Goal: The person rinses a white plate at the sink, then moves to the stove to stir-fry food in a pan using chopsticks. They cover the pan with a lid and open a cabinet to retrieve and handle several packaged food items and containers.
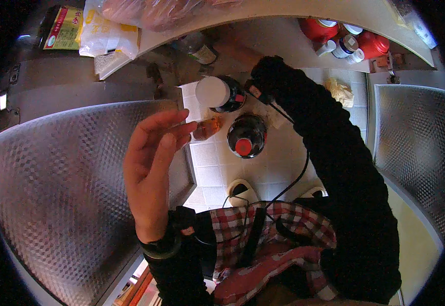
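Note:
My left hand [151,153] is raised in front of a patterned cabinet door, fingers apart and nothing held. Beyond its fingertips, lower down, is an amber-coloured container [208,128]. A dark jar with a wide white lid [213,91] stands beside that. Nearer to me, a dark bottle with a red cap [244,143] stands on the tiled floor. My right arm, in a black sleeve, reaches into the shadowed cabinet. Only a dim shape of my right hand [243,53] shows there, so its grip is unclear. A labelled bottle [203,53] sits inside, left of it.
Patterned doors hang open at left [65,183] and right [413,141]. Red containers [373,44] and small bottles fill the cabinet's right side. Plastic packets [108,34] lie on the counter above. Black cables [299,178] run from my wrists. My slippers [241,191] are below.

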Motion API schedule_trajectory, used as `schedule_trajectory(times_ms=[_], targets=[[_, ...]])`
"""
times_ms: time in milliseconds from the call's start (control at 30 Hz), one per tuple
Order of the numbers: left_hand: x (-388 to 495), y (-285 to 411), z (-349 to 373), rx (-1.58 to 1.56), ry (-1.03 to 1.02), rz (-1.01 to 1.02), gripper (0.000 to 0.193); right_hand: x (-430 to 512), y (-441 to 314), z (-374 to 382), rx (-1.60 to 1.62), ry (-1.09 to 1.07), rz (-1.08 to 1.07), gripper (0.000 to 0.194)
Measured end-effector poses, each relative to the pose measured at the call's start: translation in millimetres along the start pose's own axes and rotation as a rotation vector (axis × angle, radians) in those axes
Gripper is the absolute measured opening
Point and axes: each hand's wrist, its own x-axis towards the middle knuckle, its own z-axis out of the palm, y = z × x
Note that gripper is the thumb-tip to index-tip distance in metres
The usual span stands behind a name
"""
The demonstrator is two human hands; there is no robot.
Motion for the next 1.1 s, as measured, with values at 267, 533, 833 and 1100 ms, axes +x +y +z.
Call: schedule_trajectory(times_ms=[267,533,833,1100], targets=[[-3.9,-0.9,-9.7,0.018,0.040,-0.032,0.027,4.1,74.5,-16.2,-0.171,-0.065,0.094,0.042],[-9.8,-6.1,-12.0,0.145,0.086,-0.053,0.028,-14.4,172.9,-63.9,-0.297,0.002,0.305,0.041],[-10.1,-8.6,-6.6,0.182,0.028,-0.039,0.033,-18.8,175.5,-66.0,-0.300,0.014,0.312,0.040],[-4.0,-5.5,5.5,0.141,-0.049,-0.004,0.028,-29.5,161.5,-57.9,-0.321,-0.018,0.269,0.039]])
